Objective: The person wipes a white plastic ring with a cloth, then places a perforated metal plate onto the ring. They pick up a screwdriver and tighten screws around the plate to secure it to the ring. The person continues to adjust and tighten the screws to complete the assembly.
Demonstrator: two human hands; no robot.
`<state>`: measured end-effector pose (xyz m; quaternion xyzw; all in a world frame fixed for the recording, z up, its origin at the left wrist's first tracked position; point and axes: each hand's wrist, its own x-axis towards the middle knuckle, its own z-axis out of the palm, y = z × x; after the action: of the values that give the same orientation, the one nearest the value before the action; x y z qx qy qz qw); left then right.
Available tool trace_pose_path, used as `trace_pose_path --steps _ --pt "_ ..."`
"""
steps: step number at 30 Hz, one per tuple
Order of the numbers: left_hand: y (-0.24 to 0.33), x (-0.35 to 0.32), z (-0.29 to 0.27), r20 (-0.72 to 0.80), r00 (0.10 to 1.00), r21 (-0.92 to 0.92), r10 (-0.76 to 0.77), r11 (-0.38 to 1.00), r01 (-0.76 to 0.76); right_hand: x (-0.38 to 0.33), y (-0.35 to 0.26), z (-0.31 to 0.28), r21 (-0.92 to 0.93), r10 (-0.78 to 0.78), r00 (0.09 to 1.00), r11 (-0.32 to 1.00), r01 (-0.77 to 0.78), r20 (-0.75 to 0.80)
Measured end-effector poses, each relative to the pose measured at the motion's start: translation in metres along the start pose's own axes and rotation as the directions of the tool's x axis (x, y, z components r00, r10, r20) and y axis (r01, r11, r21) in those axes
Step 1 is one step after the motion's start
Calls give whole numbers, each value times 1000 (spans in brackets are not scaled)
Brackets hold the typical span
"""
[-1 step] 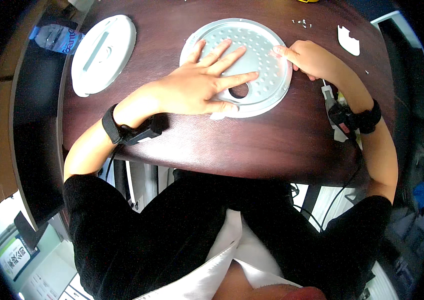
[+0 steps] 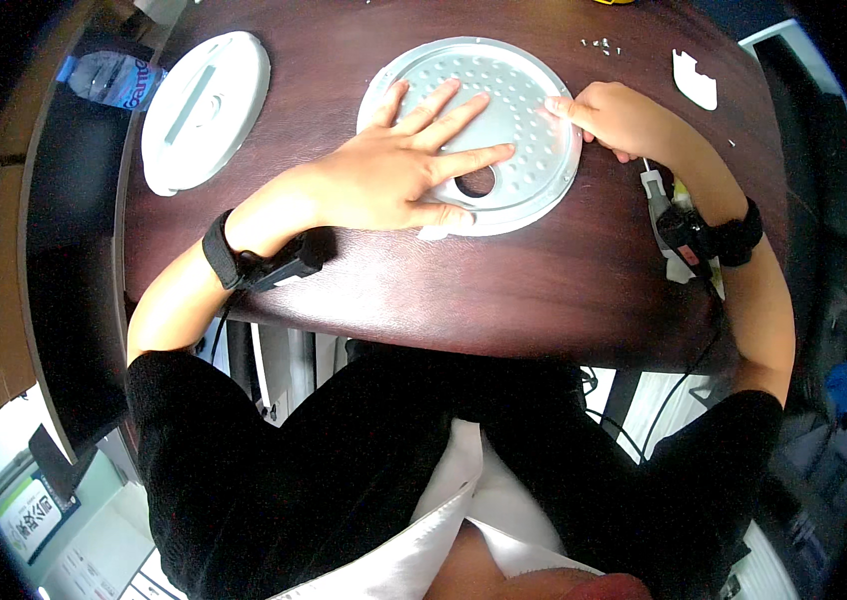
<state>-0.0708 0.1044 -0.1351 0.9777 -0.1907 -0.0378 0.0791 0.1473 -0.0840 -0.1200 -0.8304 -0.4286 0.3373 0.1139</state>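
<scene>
The left hand (image 2: pixel 384 180) lies over a round grey dimpled disc (image 2: pixel 529 125) on the dark reddish-brown surface (image 2: pixel 394 290), its fingers spread wide and its palm down, pressing flat rather than closing around anything; the disc sits in front of the person, toward the far half of the surface, and its one large hole (image 2: pixel 476 183) shows between the left thumb and forefinger; the right hand (image 2: pixel 626 115) is at the disc's right rim, its thumb laid over the edge and its other fingers curled in, though whether they grip the disc from beneath I cannot tell; a slim tool with a grey handle (image 2: pixel 656 190) lies by the right wrist, partly hidden by a black wrist strap (image 2: pixel 739 235); well to the left of the disc rests a white round lid (image 2: pixel 229 130) with a long slot-like mark, and just beyond it a clear bottle (image 2: pixel 109 78) with a blue cap lies on its side; at the far right are a few tiny pale bits (image 2: pixel 604 47) and, near them, a white piece (image 2: pixel 695 82) with a notched edge.
</scene>
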Motion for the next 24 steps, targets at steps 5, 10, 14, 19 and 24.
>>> trace_pose_path --steps 5,10,14,19,24 --pt "1 0 -3 8 1000 -57 0 998 0 -9 6 -2 -24 -46 987 998 50 153" --pt "2 1 -5 4 1000 -52 -17 999 17 -8 7 -1 -25 -61 988 998 66 143" --pt "3 -1 2 -72 997 -51 -14 999 10 -5 10 1 -31 -69 988 997 74 140" --pt "3 1 -1 -56 998 -60 -3 998 -1 -3 7 -2 -49 -43 982 997 52 181" --pt "3 2 -6 7 1000 -51 -2 999 2 -5 6 -2 -13 -47 986 999 50 159"
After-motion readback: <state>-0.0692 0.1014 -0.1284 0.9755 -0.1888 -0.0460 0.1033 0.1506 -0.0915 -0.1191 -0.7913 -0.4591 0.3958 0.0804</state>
